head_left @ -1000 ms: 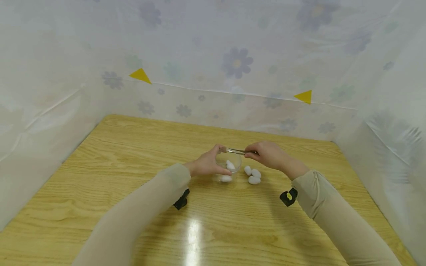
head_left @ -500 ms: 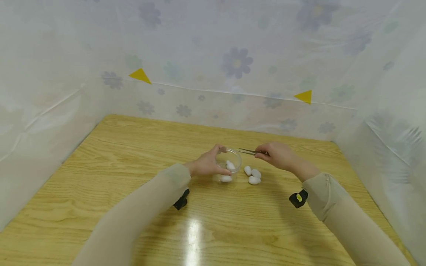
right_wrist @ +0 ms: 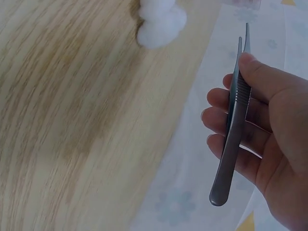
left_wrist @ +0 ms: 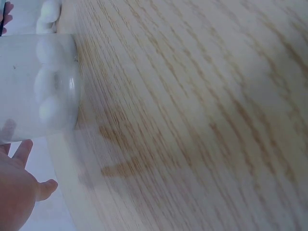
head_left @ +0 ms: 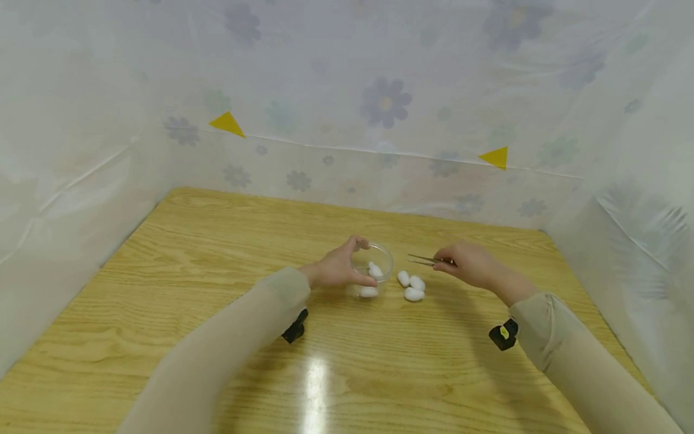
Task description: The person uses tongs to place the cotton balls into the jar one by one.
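Observation:
In the head view, my left hand (head_left: pixel 338 265) holds a clear plastic jar (head_left: pixel 389 265) with its thumb and fingers around the side. White cotton balls (head_left: pixel 375 270) lie inside it; the left wrist view shows several through the jar wall (left_wrist: pixel 19 82). My right hand (head_left: pixel 468 264) pinches metal tweezers (head_left: pixel 420 260) between thumb and fingers. Their tips point left and stand slightly apart, with nothing between them, as the right wrist view of the tweezers (right_wrist: pixel 233 125) also shows. Three loose cotton balls (head_left: pixel 414 294) sit on the table just right of the jar, below the tweezers.
The wood-grain table (head_left: pixel 244 241) is bordered by pale flowered sheeting (head_left: pixel 325 90) at the back and sides. Two yellow triangles (head_left: pixel 494 158) mark the back sheet. A black wrist device (head_left: pixel 503 335) hangs below each sleeve.
My right hand has drawn the tweezers away from above the jar, to the right and a little nearer. The left hand and the jar have stayed in place.

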`<state>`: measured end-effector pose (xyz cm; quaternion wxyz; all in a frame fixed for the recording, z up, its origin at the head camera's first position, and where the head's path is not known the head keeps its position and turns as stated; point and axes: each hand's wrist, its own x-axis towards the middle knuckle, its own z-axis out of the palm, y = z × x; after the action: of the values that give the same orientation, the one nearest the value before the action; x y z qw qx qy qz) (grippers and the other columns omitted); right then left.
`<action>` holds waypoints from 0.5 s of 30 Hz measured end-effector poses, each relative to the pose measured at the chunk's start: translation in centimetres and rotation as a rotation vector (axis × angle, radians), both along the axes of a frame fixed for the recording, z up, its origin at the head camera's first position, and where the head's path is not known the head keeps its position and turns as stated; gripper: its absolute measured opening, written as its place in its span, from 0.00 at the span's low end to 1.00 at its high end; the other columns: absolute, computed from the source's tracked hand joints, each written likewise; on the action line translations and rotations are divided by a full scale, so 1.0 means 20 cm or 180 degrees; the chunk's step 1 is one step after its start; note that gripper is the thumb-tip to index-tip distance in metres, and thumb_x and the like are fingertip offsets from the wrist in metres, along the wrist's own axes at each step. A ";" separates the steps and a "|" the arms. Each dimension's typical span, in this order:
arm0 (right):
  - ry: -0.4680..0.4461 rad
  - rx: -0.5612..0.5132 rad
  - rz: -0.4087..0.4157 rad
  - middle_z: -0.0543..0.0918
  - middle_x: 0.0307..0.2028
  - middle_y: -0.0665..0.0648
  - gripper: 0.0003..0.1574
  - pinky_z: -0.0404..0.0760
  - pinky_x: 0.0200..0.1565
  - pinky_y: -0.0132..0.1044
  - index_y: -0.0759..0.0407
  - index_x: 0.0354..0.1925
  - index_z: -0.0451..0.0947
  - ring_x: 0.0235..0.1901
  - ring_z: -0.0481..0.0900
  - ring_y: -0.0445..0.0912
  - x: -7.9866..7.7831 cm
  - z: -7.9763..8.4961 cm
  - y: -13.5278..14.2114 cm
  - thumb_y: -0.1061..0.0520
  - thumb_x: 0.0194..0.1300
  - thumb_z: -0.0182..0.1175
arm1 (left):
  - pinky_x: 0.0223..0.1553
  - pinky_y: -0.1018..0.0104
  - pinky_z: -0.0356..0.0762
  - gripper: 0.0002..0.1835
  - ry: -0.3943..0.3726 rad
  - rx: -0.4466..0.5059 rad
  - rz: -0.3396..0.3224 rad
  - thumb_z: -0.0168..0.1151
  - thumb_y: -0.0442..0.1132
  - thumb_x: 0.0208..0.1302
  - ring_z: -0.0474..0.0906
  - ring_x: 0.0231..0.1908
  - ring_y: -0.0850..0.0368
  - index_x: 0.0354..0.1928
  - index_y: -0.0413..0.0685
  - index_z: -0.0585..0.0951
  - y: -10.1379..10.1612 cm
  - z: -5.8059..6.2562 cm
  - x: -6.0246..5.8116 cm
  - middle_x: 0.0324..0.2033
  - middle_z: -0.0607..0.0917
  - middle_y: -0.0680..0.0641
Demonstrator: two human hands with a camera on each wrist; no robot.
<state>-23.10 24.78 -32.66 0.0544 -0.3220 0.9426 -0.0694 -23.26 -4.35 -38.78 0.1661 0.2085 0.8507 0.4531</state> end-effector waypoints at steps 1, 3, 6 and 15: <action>-0.0011 0.0022 -0.0015 0.84 0.31 0.53 0.13 0.77 0.30 0.37 0.61 0.42 0.82 0.28 0.79 0.40 0.00 -0.01 0.01 0.54 0.65 0.58 | 0.67 0.52 0.59 0.49 0.0004 0.0001 -0.0001 0.73 0.51 0.49 0.54 0.70 0.50 0.68 0.53 0.54 0.00 0.00 0.00 0.68 0.62 0.53; -0.0042 0.0079 -0.0056 0.85 0.32 0.53 0.14 0.78 0.31 0.38 0.61 0.43 0.82 0.29 0.80 0.41 0.01 -0.02 0.02 0.53 0.64 0.58 | 0.66 0.52 0.59 0.48 0.0004 0.0003 -0.0004 0.73 0.51 0.49 0.54 0.70 0.51 0.68 0.53 0.54 0.00 0.00 0.00 0.68 0.62 0.53; -0.0080 0.0153 -0.0091 0.85 0.33 0.52 0.15 0.79 0.32 0.38 0.61 0.44 0.81 0.30 0.80 0.41 0.01 -0.04 0.05 0.53 0.64 0.59 | 0.66 0.52 0.60 0.48 0.0004 0.0003 -0.0013 0.72 0.51 0.49 0.54 0.70 0.50 0.68 0.54 0.54 0.00 0.00 0.00 0.68 0.62 0.53; -0.0158 0.0202 -0.0133 0.85 0.34 0.53 0.14 0.79 0.33 0.38 0.60 0.44 0.81 0.31 0.80 0.42 0.03 -0.12 0.09 0.53 0.64 0.59 | 0.65 0.51 0.61 0.49 -0.0042 0.0010 -0.0015 0.72 0.53 0.48 0.58 0.68 0.48 0.68 0.55 0.54 -0.01 0.00 0.00 0.68 0.61 0.53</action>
<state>-22.55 26.67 -35.15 0.0865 -0.2985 0.9492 -0.0486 -23.24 -4.48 -38.79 0.1725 0.2077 0.8484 0.4554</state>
